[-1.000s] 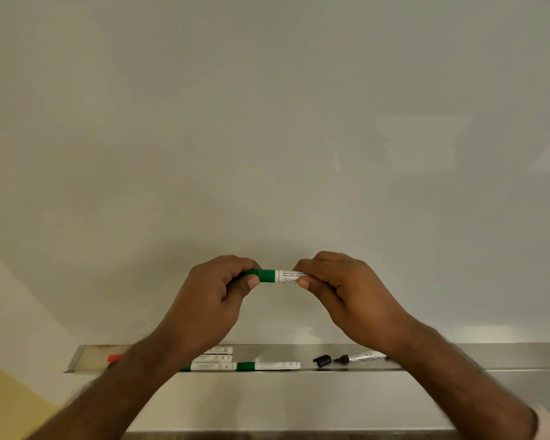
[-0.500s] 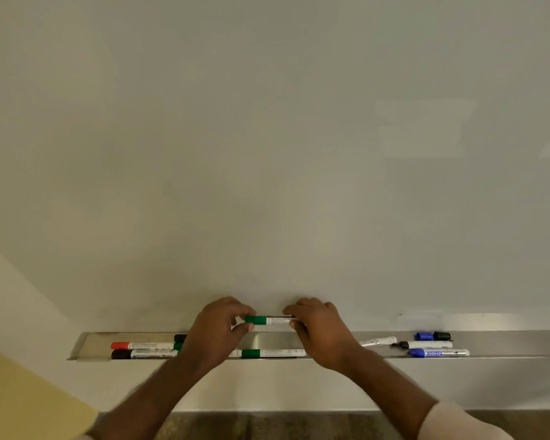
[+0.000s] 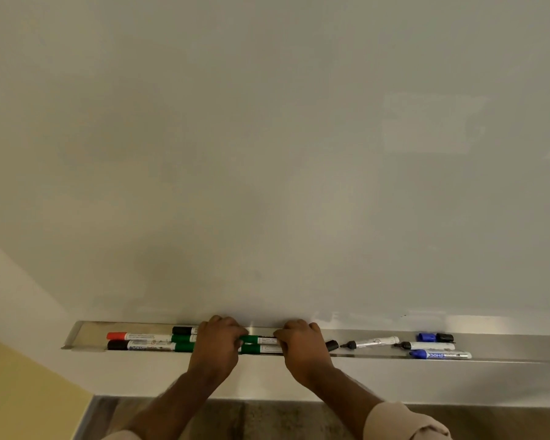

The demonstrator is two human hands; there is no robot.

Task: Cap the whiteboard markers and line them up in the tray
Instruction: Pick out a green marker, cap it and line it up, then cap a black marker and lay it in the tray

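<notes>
My left hand [image 3: 218, 344] and my right hand [image 3: 300, 344] each pinch one end of a capped green marker [image 3: 258, 339], holding it level down in the metal tray [image 3: 80, 331]. Just in front of it lies a second green marker [image 3: 257, 348]. To the left rest a red-capped marker [image 3: 134, 336], a black-capped marker [image 3: 131, 345], two green-capped ends [image 3: 183, 338] and a black cap end [image 3: 181, 330]. Right of my hands lie a loose black cap [image 3: 331, 345], an uncapped black marker [image 3: 370, 342], another uncapped black marker [image 3: 426, 345] and a blue marker [image 3: 440, 355].
A loose blue cap [image 3: 426, 336] and a loose black cap [image 3: 444, 337] lie at the back right of the tray. The whiteboard [image 3: 267, 154] rises directly behind. A yellow wall [image 3: 19, 392] is at lower left and dark flooring [image 3: 267, 420] lies below.
Both hands have lowered the capped green marker from in front of the board down into the tray. The view has tilted so more of the tray's right side shows.
</notes>
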